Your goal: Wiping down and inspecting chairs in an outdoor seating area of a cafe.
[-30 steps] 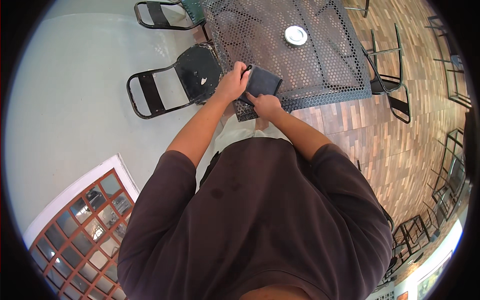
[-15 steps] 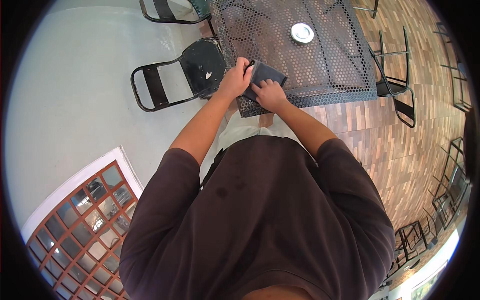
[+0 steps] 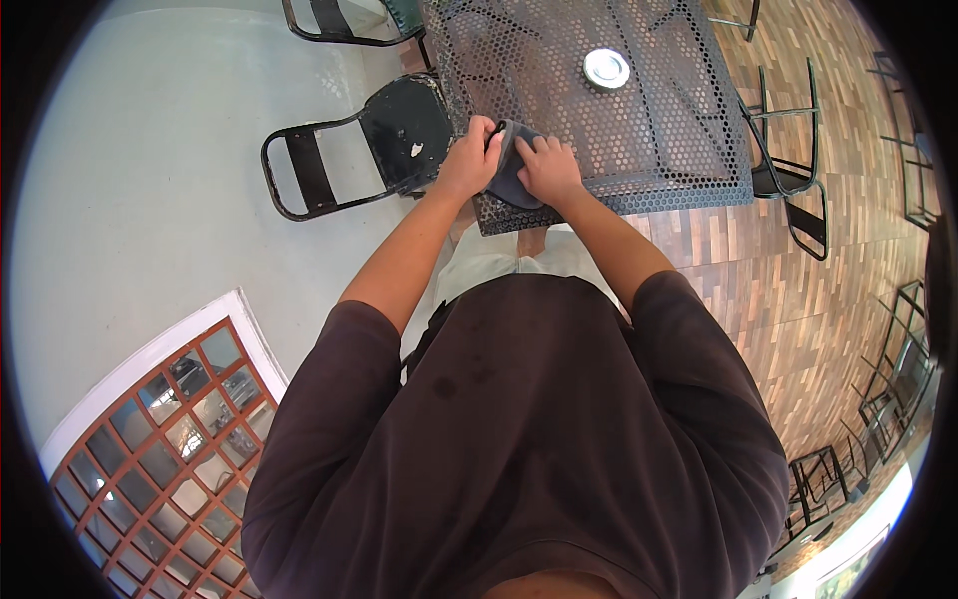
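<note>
A dark grey, flat, flexible piece that looks like a pouch or folded cloth (image 3: 513, 188) lies at the near left corner of the black perforated metal table (image 3: 689, 192). My left hand (image 3: 470, 162) grips its upper left edge, thumb on top and fingers curled around the side. A small pale spot shows beside the thumb. Across the right part of the piece lies my right hand (image 3: 551, 174), fingers spread and fingertips touching the surface. That hand hides the right edge of the piece. Its lower edge curves out below the hands.
A round, shiny white-silver lidded tin or ashtray (image 3: 606, 69) stands farther back on the table. A worn black folding chair (image 3: 407, 125) is against the table's left side. More black metal chairs (image 3: 806, 215) stand to the right on the wood-patterned floor (image 3: 788, 290).
My right hand has shifted slightly up and right over the dark piece, covering its right corner. The piece's lower edge now looks rounder. My left hand keeps its hold.
</note>
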{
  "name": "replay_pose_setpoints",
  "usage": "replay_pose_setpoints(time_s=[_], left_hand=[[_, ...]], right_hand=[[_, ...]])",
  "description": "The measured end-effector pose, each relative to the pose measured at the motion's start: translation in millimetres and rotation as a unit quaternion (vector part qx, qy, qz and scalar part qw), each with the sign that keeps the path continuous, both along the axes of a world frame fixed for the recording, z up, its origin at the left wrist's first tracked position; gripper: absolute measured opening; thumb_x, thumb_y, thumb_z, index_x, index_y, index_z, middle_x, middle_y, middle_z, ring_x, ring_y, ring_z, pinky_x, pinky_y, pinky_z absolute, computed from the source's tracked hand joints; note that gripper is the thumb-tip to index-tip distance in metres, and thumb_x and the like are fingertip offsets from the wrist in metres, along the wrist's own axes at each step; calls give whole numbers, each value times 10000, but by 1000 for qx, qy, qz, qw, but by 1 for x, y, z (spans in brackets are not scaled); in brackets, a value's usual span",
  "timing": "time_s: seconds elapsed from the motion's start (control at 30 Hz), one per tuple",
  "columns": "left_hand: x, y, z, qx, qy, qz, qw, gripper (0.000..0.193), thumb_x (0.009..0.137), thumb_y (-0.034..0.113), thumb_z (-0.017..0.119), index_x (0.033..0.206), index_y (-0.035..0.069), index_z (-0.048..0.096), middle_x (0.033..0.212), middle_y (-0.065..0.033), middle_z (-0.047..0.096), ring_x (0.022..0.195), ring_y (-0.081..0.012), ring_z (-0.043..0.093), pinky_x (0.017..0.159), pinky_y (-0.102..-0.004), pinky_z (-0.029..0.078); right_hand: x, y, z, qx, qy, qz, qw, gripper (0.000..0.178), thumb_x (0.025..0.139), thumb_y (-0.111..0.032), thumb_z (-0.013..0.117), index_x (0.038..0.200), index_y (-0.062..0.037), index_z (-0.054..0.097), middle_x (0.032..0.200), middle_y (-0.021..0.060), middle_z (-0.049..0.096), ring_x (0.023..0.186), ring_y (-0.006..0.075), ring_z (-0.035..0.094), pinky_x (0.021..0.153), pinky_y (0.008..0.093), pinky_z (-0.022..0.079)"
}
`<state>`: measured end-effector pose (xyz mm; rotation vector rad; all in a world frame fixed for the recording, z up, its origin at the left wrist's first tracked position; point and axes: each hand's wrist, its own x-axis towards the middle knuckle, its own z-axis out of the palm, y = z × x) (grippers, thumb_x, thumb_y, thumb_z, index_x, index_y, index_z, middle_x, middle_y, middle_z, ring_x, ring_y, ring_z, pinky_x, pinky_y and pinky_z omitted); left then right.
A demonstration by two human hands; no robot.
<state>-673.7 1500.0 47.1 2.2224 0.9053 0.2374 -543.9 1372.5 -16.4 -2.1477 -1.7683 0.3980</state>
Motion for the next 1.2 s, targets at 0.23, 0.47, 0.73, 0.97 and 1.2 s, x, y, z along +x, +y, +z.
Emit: replay_pose_setpoints(time_s=[0.23,0.47,0.73,0.97,1.2], left_hand=[[6,-5,3,-9,-4,2,1000,200,1009,149,575,1096,28,442,835,-194,645,789,-368,680,690,-408,511],[4,-6,3,-8,-17,14,1000,196,1010,147,574,1095,30,442,839,-206,649,786,-386,679,682,-411,510],[7,-5,0,-9,-10,20,1000,203,1011,156,576,1102,27,447,859,-219,661,809,-388,689,694,-407,518],[7,-6,0,-20,-18,22,999,214,1011,164,580,1109,23,452,880,-226,673,821,-378,696,712,-407,523],[9,-6,1,-24,-12,24,999,216,1010,170,584,1107,25,457,880,-221,677,828,-383,697,707,-418,521]], right_hand=[[14,6,2,-116,-16,-9,993,682,849,-307,678,1485,-210,450,1113,115,627,1043,302,636,847,435,515],[12,10,10,-146,-9,-10,989,695,854,-318,687,1496,-219,438,1140,118,645,1031,305,648,852,445,507],[0,-4,1,-133,-45,41,989,637,869,-311,675,1472,-238,483,1077,85,685,1013,283,648,832,464,491],[-5,-3,-8,-126,-38,39,990,599,897,-240,629,1475,-240,471,1061,88,692,948,270,677,822,476,493],[-5,-1,1,-129,-38,60,989,503,939,-220,558,1437,-240,489,1018,91,703,917,266,695,794,461,484]])
